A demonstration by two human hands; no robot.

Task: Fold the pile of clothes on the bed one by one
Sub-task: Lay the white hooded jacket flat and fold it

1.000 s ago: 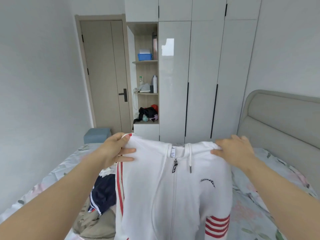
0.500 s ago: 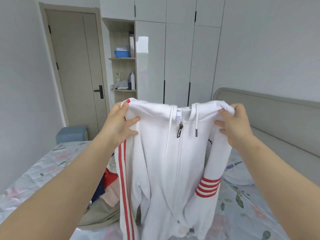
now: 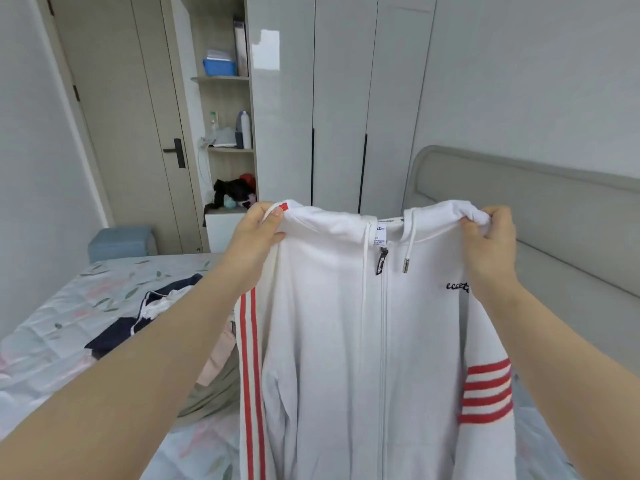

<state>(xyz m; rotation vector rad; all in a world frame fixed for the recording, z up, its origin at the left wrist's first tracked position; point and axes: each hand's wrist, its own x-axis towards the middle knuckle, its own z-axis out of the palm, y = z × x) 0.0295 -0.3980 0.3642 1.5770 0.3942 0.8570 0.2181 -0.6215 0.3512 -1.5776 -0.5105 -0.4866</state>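
Wardrobe (image 3: 339, 98): glossy white doors fill the upper centre, and the top is cut off by the frame. Bed (image 3: 62, 323): a quilted floral cover is seen at lower left and a padded grey headboard (image 3: 554, 216) at right. Most of the mattress is hidden behind the garment and arms.

White zip hoodie (image 3: 329, 341) is held up in the centre of the frame, above the bed, front to camera, zip closed. Soft knit, with red stripes down the sleeve at left and four red bands on the sleeve at right. The hem is cut off at the bottom edge, and the chest lettering is partly covered by the right wrist.

Pile of clothes (image 3: 114, 336) lies on the bed at centre left. Navy, pink and olive pieces are seen, partly hidden by the left forearm.

Left hand (image 3: 256, 233) is clenched on the shoulder at left, thumb on top. Right hand (image 3: 491, 237) is clenched on bunched fabric at the other shoulder. Black zip pull (image 3: 381, 263) hangs below the collar label.
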